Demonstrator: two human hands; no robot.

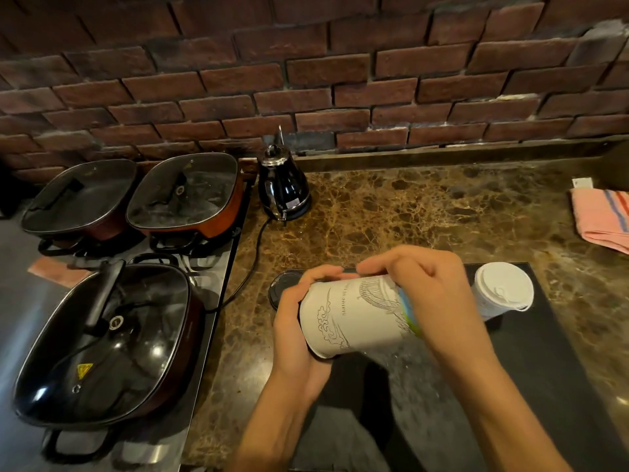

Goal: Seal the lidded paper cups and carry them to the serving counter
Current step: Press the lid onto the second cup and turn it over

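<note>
Both hands hold a printed paper cup [354, 318] tipped sideways above the counter [408, 212]: left hand [296, 321] clamped around its base, right hand [425, 291] gripping its top. A second lidded cup [503, 291] stands just beside.

Right of my fingers the lidded cup [503, 290] blocks the way; left sits a black disc [284, 288]; marble counter [425, 212] beyond lies open.
</note>
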